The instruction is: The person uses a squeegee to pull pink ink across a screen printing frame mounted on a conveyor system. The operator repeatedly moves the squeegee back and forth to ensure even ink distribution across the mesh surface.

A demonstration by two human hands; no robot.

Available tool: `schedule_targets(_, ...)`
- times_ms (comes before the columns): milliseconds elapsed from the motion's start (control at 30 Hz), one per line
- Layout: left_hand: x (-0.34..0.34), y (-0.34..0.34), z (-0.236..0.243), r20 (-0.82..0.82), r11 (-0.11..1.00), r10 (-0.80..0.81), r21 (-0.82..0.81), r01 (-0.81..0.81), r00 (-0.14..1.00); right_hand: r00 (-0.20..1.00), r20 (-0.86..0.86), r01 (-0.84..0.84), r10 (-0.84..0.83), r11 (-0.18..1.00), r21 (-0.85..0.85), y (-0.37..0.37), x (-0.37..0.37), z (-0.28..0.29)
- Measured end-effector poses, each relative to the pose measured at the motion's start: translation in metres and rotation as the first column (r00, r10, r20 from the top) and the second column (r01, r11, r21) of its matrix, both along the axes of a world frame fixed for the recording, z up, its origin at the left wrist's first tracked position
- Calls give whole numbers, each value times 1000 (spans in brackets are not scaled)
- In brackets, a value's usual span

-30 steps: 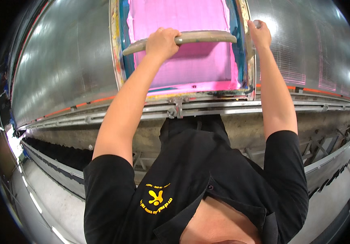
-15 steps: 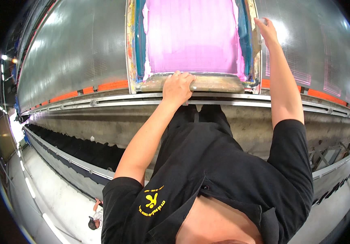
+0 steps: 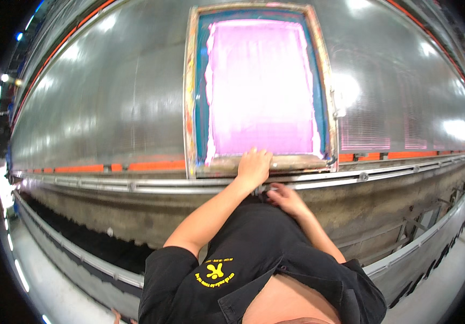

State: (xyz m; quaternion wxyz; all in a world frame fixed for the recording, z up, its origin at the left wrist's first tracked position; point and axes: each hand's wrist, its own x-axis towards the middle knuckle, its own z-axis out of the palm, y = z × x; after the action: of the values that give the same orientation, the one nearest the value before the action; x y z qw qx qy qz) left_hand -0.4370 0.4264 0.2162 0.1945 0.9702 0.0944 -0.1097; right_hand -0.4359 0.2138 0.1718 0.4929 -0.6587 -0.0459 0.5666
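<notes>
A screen-printing frame with paint-stained edges lies on the long grey table, its blue-green border around a mesh covered in pink ink. Along its near end rests a squeegee with a wooden handle. My left hand is closed over the middle of that squeegee, fingers on its far side. Close to my waist, just below the metal rail, is my right hand. Its fingers are curled together and slightly blurred, and what they hold, if anything, I cannot make out.
A metal rail runs along the table's near edge, with an orange strip beside it. Faint pink printed lines mark the table surface to the right. Behind me stands another long table edge.
My right hand has come from the frame's far right side back to my waist. My left hand stays on the squeegee. The view has shifted, so the whole frame now shows.
</notes>
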Motion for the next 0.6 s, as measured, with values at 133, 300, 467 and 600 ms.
schedule_targets(133, 1, 10, 1, -22, 996, -81, -42, 80, 997, 994, -85, 54, -66, 990, -130, 53, -10, -7)
schedule_targets(300, 11, 18, 4, -62, 979, -187, -92, 181, 980, 984, 112, 156, -136, 967, -201, 50, -25, -29)
schedule_targets(467, 10, 21, -5, -22, 970, -221, -103, 218, 975, 958, 195, 254, -211, 939, -231, 50, -37, -30)
schedule_targets(600, 11, 22, 6, -74, 969, -229, -112, 220, 971, 964, 160, 246, -213, 944, -222, 52, -39, -24)
